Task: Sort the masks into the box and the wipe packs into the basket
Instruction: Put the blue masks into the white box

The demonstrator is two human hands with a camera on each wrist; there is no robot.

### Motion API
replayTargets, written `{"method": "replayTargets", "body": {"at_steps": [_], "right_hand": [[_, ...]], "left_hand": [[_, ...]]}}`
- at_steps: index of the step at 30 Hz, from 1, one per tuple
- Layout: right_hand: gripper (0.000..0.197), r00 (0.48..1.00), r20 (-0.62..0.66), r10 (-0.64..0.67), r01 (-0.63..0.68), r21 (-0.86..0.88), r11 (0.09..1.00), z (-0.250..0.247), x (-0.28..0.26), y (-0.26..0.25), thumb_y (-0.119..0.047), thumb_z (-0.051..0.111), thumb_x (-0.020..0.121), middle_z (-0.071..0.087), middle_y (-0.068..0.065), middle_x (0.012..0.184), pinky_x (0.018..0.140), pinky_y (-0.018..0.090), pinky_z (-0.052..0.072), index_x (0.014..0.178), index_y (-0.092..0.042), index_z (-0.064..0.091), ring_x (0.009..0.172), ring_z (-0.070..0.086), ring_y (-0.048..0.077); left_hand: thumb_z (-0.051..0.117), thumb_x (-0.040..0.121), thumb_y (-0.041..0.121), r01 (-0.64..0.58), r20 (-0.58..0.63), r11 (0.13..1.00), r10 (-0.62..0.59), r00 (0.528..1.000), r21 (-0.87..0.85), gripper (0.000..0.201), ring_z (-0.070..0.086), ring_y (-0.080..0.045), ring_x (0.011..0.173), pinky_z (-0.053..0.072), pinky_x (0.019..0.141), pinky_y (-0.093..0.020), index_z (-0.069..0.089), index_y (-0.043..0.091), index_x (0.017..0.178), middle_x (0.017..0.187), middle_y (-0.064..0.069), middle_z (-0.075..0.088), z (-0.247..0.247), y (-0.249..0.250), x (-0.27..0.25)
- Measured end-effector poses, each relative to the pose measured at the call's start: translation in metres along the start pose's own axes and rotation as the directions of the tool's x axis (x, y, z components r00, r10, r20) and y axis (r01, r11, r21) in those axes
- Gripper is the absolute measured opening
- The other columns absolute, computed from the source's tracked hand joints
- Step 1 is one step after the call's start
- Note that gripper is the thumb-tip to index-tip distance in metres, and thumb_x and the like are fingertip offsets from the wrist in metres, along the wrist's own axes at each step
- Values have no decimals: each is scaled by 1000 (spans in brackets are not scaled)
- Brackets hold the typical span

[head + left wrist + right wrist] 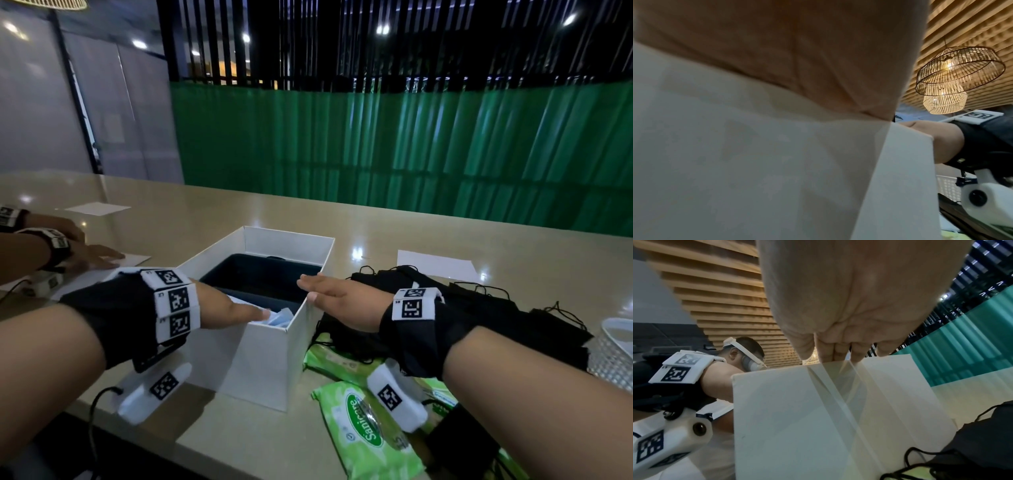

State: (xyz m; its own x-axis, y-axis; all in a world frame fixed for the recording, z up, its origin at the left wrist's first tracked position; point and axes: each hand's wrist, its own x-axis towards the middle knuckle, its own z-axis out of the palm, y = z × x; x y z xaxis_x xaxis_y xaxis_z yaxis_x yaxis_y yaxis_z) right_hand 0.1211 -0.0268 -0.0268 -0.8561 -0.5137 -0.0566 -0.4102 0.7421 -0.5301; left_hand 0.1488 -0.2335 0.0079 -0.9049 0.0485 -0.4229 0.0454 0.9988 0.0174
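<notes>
An open white box (267,359) stands mid-table with a dark inside and light blue masks (280,317) at its near corner. My left hand (239,308) reaches over the near left rim, fingers straight, tips touching the blue masks. My right hand (325,289) lies flat over the right rim, thumb against the wall; in the right wrist view its straight fingers (838,353) rest on the box (818,418) edge. A heap of black masks (479,305) lies right of the box. Green wipe packs (363,425) lie in front of the heap. The white basket (616,353) shows at the right edge.
Another person's hands (85,255) rest on a white sheet (133,258) at the left. More white sheets (97,208) lie on the beige table (428,233). A green curtain (411,147) runs behind the table's far edge.
</notes>
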Motion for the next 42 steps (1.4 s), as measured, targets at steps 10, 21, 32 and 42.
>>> {"method": "replayTargets", "body": {"at_steps": [10, 21, 32, 42], "right_hand": [[40, 999, -17, -33, 34, 68, 997, 1, -6, 6, -36, 36, 101, 27, -16, 153, 117, 23, 14, 140, -30, 44, 141, 23, 2], [39, 997, -18, -79, 81, 123, 989, 2, -7, 12, -26, 40, 101, 26, -16, 153, 116, 20, 15, 140, -30, 44, 140, 23, 1], [23, 946, -261, 194, -160, 146, 976, -59, -69, 59, -30, 51, 96, 59, -17, 119, 95, 16, 29, 115, -34, 62, 113, 51, 1], [15, 881, -233, 411, -406, 73, 911, -75, -121, 122, -42, 54, 91, 59, -23, 116, 105, 26, 33, 105, -45, 61, 112, 52, 2]], "left_hand": [[32, 95, 56, -111, -23, 989, 114, 993, 101, 33, 49, -11, 116, 32, 105, -28, 59, 42, 107, 120, 8, 57, -18, 14, -21], [13, 90, 68, 196, -30, 970, -194, 981, 143, 81, 20, -22, 144, 10, 115, -30, 24, 13, 149, 156, -10, 20, 1, 2, -10], [25, 88, 68, -104, -2, 994, 104, 995, 36, 54, 53, -12, 112, 33, 108, -32, 56, 31, 112, 114, 12, 56, -38, 21, -8], [45, 95, 47, 66, 50, 942, -87, 995, 329, 69, 34, -22, 137, 27, 109, -27, 10, 28, 150, 154, -2, 27, -13, 9, 45]]}}
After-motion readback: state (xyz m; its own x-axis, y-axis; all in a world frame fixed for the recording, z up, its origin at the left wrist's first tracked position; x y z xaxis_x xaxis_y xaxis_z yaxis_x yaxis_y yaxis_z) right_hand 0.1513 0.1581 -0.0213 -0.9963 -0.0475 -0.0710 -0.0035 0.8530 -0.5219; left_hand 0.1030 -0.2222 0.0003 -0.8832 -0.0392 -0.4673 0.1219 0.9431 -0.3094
